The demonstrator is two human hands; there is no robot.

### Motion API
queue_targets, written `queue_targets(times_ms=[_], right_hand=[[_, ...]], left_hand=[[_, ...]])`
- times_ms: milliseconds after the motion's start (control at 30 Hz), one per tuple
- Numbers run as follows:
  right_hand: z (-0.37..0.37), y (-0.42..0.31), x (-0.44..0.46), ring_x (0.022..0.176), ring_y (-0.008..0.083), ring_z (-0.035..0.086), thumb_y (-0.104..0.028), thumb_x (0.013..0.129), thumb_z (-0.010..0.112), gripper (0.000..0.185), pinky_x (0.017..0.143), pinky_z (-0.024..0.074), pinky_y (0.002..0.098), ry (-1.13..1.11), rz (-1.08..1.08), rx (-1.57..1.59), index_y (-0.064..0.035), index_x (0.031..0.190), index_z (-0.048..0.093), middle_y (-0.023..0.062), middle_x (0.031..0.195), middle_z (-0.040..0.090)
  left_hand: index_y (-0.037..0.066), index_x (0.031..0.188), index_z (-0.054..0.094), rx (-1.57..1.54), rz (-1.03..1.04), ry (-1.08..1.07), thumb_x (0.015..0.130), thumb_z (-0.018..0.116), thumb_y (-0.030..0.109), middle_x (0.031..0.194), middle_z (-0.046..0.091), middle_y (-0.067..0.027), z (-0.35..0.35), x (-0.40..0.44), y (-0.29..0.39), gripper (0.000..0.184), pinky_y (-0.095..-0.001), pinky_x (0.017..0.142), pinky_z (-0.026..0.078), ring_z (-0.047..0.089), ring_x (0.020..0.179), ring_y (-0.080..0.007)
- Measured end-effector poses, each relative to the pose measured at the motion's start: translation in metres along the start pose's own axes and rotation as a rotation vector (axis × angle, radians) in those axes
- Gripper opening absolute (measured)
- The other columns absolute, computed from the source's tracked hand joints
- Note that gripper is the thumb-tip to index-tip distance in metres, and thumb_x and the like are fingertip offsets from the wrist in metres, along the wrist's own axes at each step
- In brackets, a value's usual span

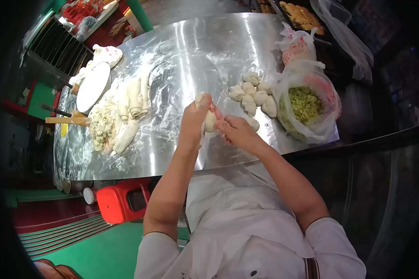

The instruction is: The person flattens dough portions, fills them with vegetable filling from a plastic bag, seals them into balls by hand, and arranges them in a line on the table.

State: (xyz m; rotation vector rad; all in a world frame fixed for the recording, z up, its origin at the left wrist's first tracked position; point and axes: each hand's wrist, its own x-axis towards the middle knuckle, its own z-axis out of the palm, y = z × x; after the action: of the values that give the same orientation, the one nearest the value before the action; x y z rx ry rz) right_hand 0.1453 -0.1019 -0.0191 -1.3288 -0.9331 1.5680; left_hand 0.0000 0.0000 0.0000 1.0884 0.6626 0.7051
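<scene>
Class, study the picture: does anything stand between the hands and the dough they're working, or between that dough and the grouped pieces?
Nothing visible does. The left hand and right hand are at the dough; beyond the fingers, tabletop separates it from the grouped pieces.

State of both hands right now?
Left hand: closed on pale dough.
Right hand: fingers bent beside it; grip can't be told.

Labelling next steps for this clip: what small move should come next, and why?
Probably pinch off a small piece with the right hand: its fingers are bunched close to the pale, soft dough gripped in the left hand, and small, rounded, off-white dough lumps sit grouped nearby on the shiny steel table.
</scene>
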Motion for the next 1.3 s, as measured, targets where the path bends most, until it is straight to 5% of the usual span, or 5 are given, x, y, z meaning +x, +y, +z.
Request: queue_targets(times_ms=[400,467,833,1100,1300], right_hand=[[0.01,-0.024,0.002,0.074,0.0189,0.066,-0.024,0.1,0.061,0.026,0.067,0.0511,0.0336,0.339,-0.5,-0.546,0.001,0.105,0.062,0.013,0.086,0.066],[0.01,-0.017,0.012,0.082,0.0396,0.062,-0.016,0.097,0.057,0.019,0.075,0.048,0.045,0.639,-0.989,-0.784,0.001,0.091,0.062,0.0191,0.089,0.065],[-0.073,0.071,-0.037,0.089,0.04,0.06,-0.004,0.094,0.058,0.021,0.078,0.0487,0.0436,0.777,-0.558,-0.763,0.0026,0.114,0.06,0.0223,0.106,0.06],[-0.08,0.086,-0.038,0.086,0.0359,0.062,0.003,0.092,0.058,0.019,0.075,0.0503,0.0391,0.802,-0.592,-0.76,0.004,0.111,0.058,0.0204,0.102,0.06],[-0.078,0.083,-0.038,0.078,0.0365,0.061,0.003,0.09,0.061,0.023,0.068,0.05,0.0419,0.802,-0.565,-0.772,0.0009,0.113,0.058,0.0199,0.097,0.06]], left_hand=[[-0.001,0.096,0.069,0.282,-0.188,-0.188,0.107,0.038,0.052,0.077,0.067,-0.0067,0.0,-0.001,0.003,0.062,-0.0278,0.057,0.051,0.062,0.061,-0.0155],[-0.001,0.094,0.07,0.326,-0.158,-0.153,0.107,0.039,0.052,0.078,0.068,-0.0072,0.002,-0.003,-0.005,0.063,-0.0282,0.059,0.051,0.062,0.062,-0.0149],[0.003,0.134,0.057,0.388,-0.145,-0.06,0.101,0.054,0.032,0.086,0.067,-0.0092,-0.047,0.068,0.001,0.044,-0.028,0.066,0.052,0.065,0.079,-0.0149],[-0.001,0.111,0.07,1.077,0.242,0.026,0.09,0.071,0.048,0.082,0.072,-0.0156,0.004,0.187,-0.017,0.053,-0.0385,0.074,0.056,0.07,0.076,-0.0318],[0.009,0.132,0.063,1.02,0.205,-0.12,0.091,0.069,0.043,0.124,0.057,-0.0197,-0.01,0.188,-0.049,0.053,-0.0391,0.097,0.05,0.062,0.114,-0.033]])
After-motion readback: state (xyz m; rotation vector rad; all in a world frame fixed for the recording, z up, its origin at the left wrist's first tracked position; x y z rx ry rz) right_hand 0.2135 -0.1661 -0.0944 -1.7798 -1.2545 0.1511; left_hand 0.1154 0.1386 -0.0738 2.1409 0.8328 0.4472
